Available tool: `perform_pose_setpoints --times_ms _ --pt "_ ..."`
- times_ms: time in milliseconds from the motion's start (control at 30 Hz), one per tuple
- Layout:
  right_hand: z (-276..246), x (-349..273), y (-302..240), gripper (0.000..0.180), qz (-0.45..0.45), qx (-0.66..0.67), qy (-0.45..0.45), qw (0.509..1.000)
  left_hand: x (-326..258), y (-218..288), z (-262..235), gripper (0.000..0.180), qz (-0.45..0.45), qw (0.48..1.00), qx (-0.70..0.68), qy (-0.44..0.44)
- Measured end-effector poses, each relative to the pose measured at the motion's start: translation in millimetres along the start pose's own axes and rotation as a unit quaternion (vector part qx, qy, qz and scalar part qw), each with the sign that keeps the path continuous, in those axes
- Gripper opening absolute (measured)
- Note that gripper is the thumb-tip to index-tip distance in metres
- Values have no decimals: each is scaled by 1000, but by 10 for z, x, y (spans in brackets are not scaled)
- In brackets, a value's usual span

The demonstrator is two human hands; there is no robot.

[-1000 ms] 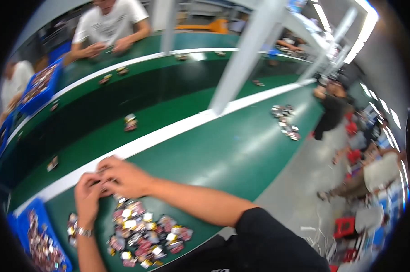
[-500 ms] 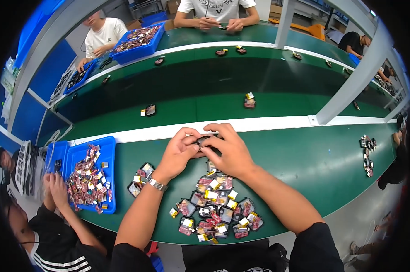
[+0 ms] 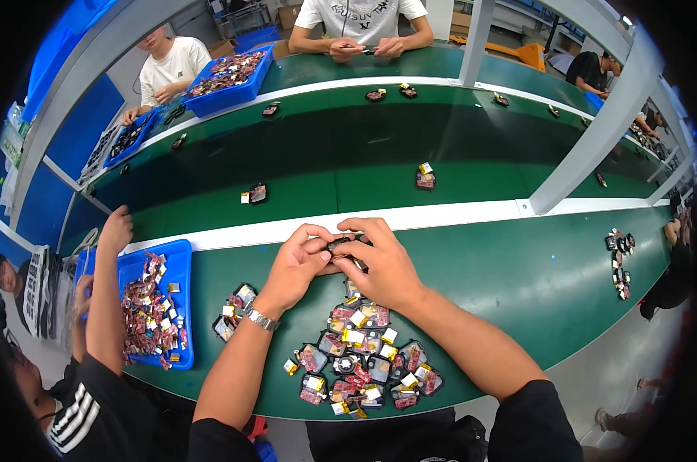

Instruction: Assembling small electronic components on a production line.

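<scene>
Both my hands meet above the green table, near its white far rail. My left hand [image 3: 290, 271] and my right hand [image 3: 388, 271] are closed around a small black device housing [image 3: 338, 245]; the fingers hide much of it. Just on the near side of my hands lies a heap of dark housings [image 3: 335, 343] with red circuit boards and small silver-and-yellow battery cells. A smaller group of such housings [image 3: 225, 326] lies left of my left wrist, which wears a metal watch.
At left stands a blue tray [image 3: 185, 308] full of red boards and cells, with a co-worker's arm [image 3: 106, 308] beside it. Beyond the white rail [image 3: 456, 213], a green belt [image 3: 287, 162] carries scattered housings. More parts [image 3: 618, 258] lie far right. A grey post [image 3: 595, 146] rises at right.
The co-worker at left has raised one arm from beside the blue tray toward the belt. My hands stay together on the housing, with the fingers slightly shifted. The whole view has shifted slightly.
</scene>
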State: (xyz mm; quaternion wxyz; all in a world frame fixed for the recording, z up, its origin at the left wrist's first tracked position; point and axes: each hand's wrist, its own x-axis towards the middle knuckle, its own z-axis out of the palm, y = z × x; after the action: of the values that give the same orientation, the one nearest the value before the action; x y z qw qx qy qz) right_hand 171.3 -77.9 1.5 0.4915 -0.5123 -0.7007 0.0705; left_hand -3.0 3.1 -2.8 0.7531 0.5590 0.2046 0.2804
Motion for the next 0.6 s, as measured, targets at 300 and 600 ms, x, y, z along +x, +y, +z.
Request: perform_pose_setpoints --times_ms 300,600 --pt "-2 -27 -38 13 17 16 2 1000 -36 -6 18 23 -1 1000 -6 9" --pt "57 -30 143 16 -49 27 15 998 2 -98 -43 29 11 995 31 91"
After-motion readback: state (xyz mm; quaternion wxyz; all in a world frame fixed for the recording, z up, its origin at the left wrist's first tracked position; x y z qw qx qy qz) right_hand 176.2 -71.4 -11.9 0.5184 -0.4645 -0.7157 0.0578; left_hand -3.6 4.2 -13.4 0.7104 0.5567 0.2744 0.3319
